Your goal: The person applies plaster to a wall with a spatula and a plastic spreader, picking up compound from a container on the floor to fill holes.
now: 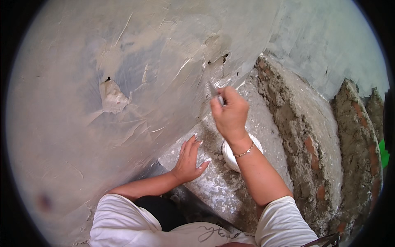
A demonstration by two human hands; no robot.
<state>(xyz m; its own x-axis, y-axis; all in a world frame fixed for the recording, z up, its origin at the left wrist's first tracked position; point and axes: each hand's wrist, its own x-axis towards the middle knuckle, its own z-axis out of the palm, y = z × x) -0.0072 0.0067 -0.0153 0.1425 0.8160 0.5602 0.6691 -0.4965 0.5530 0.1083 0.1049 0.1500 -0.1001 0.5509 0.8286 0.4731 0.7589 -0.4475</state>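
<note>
My right hand (pixel 230 111) is closed in a fist around a putty knife (pixel 214 89). Its thin grey blade points up and left at the plastered wall (pixel 164 78), close to some small dark holes; most of the handle is hidden by my fingers. Lower and to the left, my left hand (pixel 190 160) is open with fingers apart and holds nothing. White paste coats its fingertips, which hover over or rest on the grey step near the wall's foot; I cannot tell which. A round white tub (pixel 231 158) stands on the step, partly covered by my right forearm.
To the right, rough concrete stairs (pixel 306 123) with exposed brick patches climb along the wall. White smears and crumbs lie on the step (pixel 222 189) before me. The wall has a torn, peeling patch (pixel 113 96) at left. A green object (pixel 383 153) shows at the far right.
</note>
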